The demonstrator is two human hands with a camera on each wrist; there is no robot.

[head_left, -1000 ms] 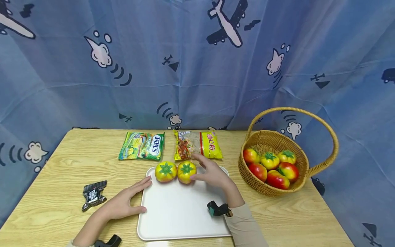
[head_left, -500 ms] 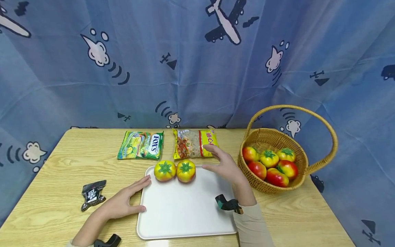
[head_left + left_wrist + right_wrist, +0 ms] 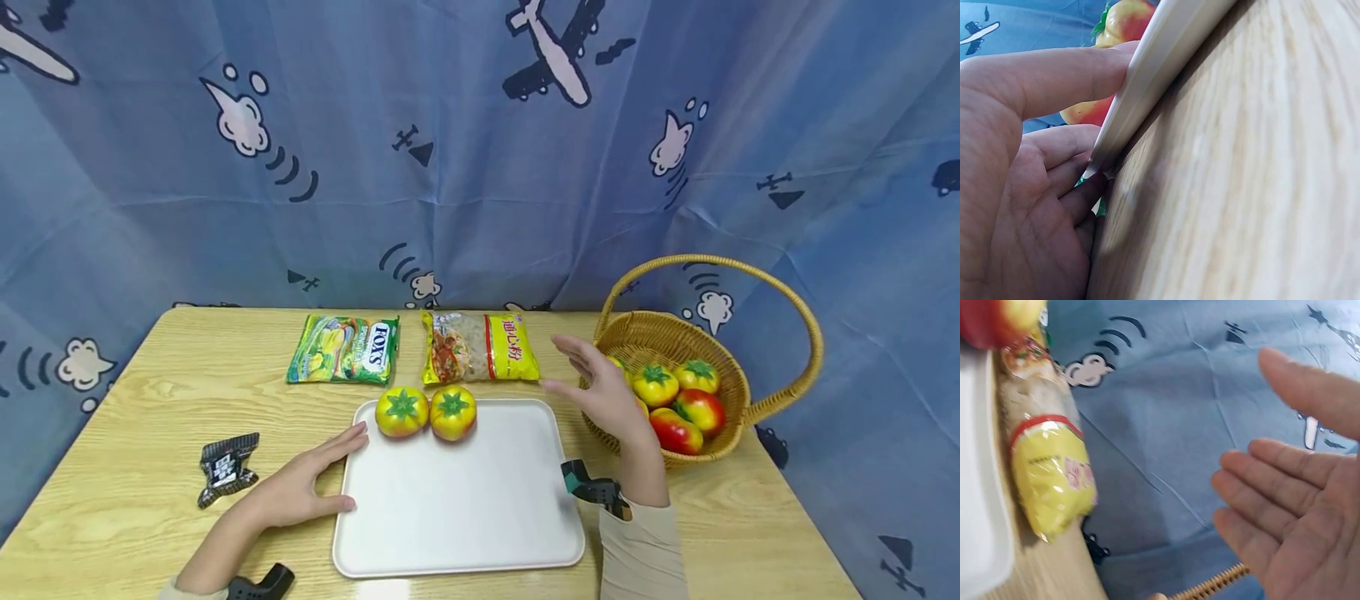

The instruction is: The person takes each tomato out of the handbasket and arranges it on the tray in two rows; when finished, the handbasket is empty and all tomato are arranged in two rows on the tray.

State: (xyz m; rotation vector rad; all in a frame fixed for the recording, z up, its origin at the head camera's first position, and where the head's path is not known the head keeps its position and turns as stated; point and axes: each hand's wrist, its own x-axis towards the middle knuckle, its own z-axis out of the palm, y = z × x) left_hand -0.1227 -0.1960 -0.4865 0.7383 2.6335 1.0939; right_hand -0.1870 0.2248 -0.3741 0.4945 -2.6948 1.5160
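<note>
My left hand (image 3: 300,492) rests at the left edge of the white tray (image 3: 457,508), fingers spread along it. In the left wrist view, the thumb and fingers of my left hand (image 3: 1029,187) touch the tray's rim (image 3: 1154,69). Two persimmon-like fruits, yellow-red with green star-shaped tops, sit side by side at the tray's back left: a left fruit (image 3: 402,412) and a right fruit (image 3: 453,412). My right hand (image 3: 609,400) holds nothing and hovers between tray and wicker basket (image 3: 637,335), covering part of the basket's left side. The right wrist view shows its bare palm (image 3: 1304,531).
Several more red-and-yellow fruits (image 3: 675,431) lie in the basket, whose tall handle (image 3: 813,350) arches over it. Behind the tray are a green candy bag (image 3: 345,350) and a yellow pasta bag (image 3: 480,347). A small black packet (image 3: 227,469) lies left; a blue curtain (image 3: 480,208) hangs behind.
My right hand has let go of the right fruit on the tray and moved right, over to the basket's left side. The left hand has stayed at the tray edge.
</note>
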